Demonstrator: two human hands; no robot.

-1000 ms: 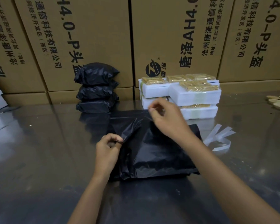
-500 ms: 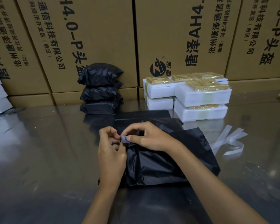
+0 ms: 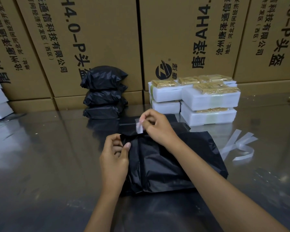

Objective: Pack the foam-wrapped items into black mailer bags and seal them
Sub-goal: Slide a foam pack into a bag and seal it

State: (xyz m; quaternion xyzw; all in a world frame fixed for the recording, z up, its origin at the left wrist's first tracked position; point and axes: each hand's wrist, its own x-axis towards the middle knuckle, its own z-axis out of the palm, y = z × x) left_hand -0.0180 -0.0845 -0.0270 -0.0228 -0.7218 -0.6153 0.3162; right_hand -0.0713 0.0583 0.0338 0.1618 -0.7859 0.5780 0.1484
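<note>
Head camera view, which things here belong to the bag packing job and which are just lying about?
Part of the job:
black bag, held by left hand
clear strip, pinched by right hand
foam-wrapped items
packed bags

Lying about:
loose strips
cardboard boxes

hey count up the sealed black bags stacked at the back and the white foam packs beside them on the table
Sealed black bags, stacked against the boxes: 3
White foam packs in view beside them: 4
Total: 7
The unsealed bag in front is left out.
</note>
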